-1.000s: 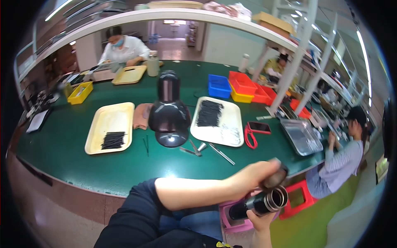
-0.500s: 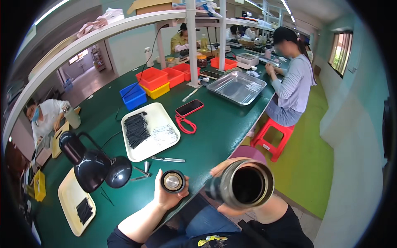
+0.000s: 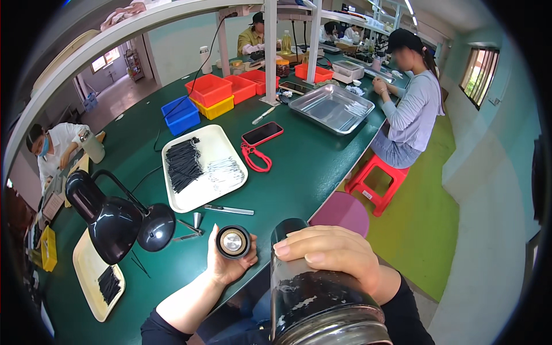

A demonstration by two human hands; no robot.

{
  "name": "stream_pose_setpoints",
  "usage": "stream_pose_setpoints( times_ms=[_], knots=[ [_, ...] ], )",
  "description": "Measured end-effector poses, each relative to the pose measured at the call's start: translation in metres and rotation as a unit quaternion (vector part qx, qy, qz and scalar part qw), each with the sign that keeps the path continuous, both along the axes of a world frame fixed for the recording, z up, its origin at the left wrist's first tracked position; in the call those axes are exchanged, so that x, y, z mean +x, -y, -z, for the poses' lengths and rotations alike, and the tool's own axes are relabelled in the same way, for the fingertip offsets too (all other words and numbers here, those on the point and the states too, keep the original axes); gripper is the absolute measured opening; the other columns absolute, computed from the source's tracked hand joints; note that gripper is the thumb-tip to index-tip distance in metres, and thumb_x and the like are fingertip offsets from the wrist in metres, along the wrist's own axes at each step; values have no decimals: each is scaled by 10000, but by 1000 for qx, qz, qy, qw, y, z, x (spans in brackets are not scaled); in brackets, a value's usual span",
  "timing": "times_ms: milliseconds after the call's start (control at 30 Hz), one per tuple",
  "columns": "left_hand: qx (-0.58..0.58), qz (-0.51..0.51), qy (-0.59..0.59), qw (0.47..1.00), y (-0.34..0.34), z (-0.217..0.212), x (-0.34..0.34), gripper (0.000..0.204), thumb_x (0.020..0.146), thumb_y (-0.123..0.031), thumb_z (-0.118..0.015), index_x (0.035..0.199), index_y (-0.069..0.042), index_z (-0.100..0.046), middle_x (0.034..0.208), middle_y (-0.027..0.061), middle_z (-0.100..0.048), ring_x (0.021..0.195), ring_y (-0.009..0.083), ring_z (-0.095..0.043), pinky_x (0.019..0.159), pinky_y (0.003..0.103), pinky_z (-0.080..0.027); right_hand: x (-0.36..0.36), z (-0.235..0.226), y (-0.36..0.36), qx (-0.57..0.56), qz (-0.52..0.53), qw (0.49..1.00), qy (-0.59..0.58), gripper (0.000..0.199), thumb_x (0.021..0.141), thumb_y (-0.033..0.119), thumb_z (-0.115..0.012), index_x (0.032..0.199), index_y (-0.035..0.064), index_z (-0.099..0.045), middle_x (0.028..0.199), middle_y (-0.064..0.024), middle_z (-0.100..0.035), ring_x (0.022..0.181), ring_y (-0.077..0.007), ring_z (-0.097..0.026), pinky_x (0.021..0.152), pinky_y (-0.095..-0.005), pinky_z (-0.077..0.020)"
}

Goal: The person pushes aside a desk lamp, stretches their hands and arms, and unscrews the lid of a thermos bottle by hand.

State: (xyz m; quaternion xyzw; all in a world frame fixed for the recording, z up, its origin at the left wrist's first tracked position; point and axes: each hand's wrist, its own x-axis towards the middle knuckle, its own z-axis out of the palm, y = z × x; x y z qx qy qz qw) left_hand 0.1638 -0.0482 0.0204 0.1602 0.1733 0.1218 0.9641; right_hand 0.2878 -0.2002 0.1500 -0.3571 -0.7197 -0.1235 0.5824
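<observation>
My right hand (image 3: pixel 336 259) grips a dark metal flask (image 3: pixel 313 299) close under the camera, its open steel rim toward the lower edge. My left hand (image 3: pixel 227 264) holds the flask's round black cap (image 3: pixel 233 241), silver inside showing, above the edge of the green table (image 3: pixel 310 167). The cap and the flask are apart.
A black desk lamp (image 3: pixel 115 215) stands left of my hands. A cream tray (image 3: pixel 201 167) holds black and silver strips; tweezers (image 3: pixel 229 210) lie near it. A phone with a red strap (image 3: pixel 261 133), coloured bins (image 3: pixel 210 98), a steel tray (image 3: pixel 339 107) and a purple stool (image 3: pixel 340 211) are about. A seated person (image 3: pixel 405 109) works at right.
The view has swung further along the table. The flask has come closer and now points its open rim down toward the camera; the cap stays in my left hand.
</observation>
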Motion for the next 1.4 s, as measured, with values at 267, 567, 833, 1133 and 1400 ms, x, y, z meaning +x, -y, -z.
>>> stream_pose_setpoints(
  times_ms=[267, 567, 833, 1133, 1400],
  knots=[
    [10, -32, 1, 999, 3, 2, -5, 816, 774, -683, -274, 955, 65, -545, 758, 142, -557, 534, 193, -417, 546, 297, -336, -1, -4, 4, -1, 6, 1000, -1, 322, 719, 112, -604, 970, -66, -512, 896, -219, -598, 757, -309, -621, 656, -352, -516],
    [-11, -81, -26, 996, 10, -7, -9, 792, 780, -667, -302, 978, 63, -540, 784, 137, -557, 554, 189, -408, 546, 290, -336, -1, -15, -7, 47, 37, 998, 30, 238, 721, 73, -592, 913, -44, -516, 891, -216, -603, 758, -297, -630, 647, -353, -520],
    [-111, -68, -11, 991, -3, 5, -8, 788, 780, -666, -313, 1000, 58, -536, 808, 133, -565, 558, 182, -413, 550, 294, -341, -2, -14, -20, 47, 50, 997, 33, 245, 724, 90, -594, 919, -35, -516, 880, -202, -612, 752, -294, -632, 650, -347, -519],
    [-42, -15, -16, 999, 1, 12, -8, 798, 783, -667, -292, 1006, 61, -531, 807, 136, -584, 573, 192, -433, 578, 305, -358, -18, 19, -15, -164, -23, 974, -153, 396, 731, 115, -637, 1045, -65, -476, 916, -198, -609, 799, -294, -625, 699, -333, -508],
    [-72, -26, 46, 996, -17, 20, -19, 756, 798, -642, -342, 1051, 48, -522, 814, 119, -597, 576, 147, -528, 573, 260, -428, -38, -5, -41, -314, -54, 939, -126, 584, 552, 131, -792, 1043, -19, -513, 984, -130, -575, 873, -203, -587, 776, -292, -475]
  ],
)
